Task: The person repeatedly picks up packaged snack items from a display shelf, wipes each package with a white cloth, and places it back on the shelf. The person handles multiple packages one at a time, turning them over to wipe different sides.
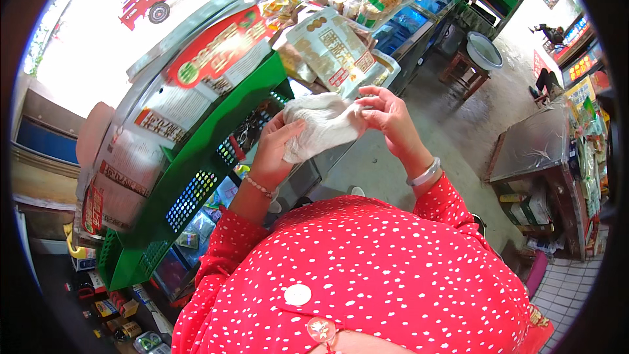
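Observation:
A white cloth (pixel 324 125), creased and bunched, hangs between my two hands in front of my chest. My left hand (pixel 277 145) grips its left side, with the thumb lying on top. At the cloth's right end, the thumb and fingertips of my right hand (pixel 388 115) pinch a corner. Just beyond the cloth lies a pale printed food bag (pixel 331 49) on top of other packets. To the left stands a green perforated metal rack (pixel 196 191), close to my left forearm.
Bagged snacks (pixel 373 2) cover the counter ahead. A basin (pixel 484 50) sits on a wooden stool (pixel 464 76) to the right. Nearer on the right is a cabinet (pixel 530 140). A seated person (pixel 545 81) is partly visible far right. Small boxed goods (pixel 105 307) lie lower left.

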`<state>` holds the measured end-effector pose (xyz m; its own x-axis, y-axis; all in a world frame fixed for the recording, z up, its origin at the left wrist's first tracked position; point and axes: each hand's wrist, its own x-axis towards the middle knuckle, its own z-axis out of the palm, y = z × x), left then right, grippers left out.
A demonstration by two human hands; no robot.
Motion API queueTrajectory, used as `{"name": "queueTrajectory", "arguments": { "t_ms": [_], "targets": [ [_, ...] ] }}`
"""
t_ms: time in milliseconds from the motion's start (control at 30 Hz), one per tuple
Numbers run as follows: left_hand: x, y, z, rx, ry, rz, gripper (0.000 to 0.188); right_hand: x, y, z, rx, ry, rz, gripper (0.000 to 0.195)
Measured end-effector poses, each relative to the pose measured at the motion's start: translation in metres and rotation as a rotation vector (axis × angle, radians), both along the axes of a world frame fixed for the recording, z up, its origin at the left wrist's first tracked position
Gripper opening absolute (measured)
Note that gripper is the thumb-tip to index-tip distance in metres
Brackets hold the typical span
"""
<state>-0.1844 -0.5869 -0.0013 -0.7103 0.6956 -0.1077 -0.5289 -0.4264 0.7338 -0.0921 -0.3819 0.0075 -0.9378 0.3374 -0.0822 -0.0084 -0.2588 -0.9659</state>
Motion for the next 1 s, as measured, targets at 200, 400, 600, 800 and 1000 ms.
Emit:
{"name": "queueTrajectory", "arguments": {
  "t_ms": [200, 400, 600, 800, 1000],
  "targets": [
    [-0.008, 0.073, 0.035, -0.480, 0.665, -0.120, 0.024, 0.013, 0.048, -0.028, 0.105, 0.144, 0.024, 0.021],
    [0.040, 0.138, 0.051, -0.899, 1.853, -0.329, 0.025, 0.005, 0.040, -0.055, -0.639, 0.183, 0.175, 0.037],
    [0.017, 0.096, 0.013, -0.608, 1.295, 0.134, 0.031, -0.005, 0.068, -0.044, -0.618, 0.331, 0.302, 0.030],
    [-0.059, 0.105, -0.051, -0.892, 0.502, 0.462, 0.059, 0.005, 0.090, -0.002, 0.937, 0.676, 0.277, 0.012],
    [-0.085, 0.124, -0.069, -0.967, 0.368, 0.479, 0.060, 0.028, 0.102, 0.007, 1.843, 0.246, 0.158, 0.012]
  ]
}}
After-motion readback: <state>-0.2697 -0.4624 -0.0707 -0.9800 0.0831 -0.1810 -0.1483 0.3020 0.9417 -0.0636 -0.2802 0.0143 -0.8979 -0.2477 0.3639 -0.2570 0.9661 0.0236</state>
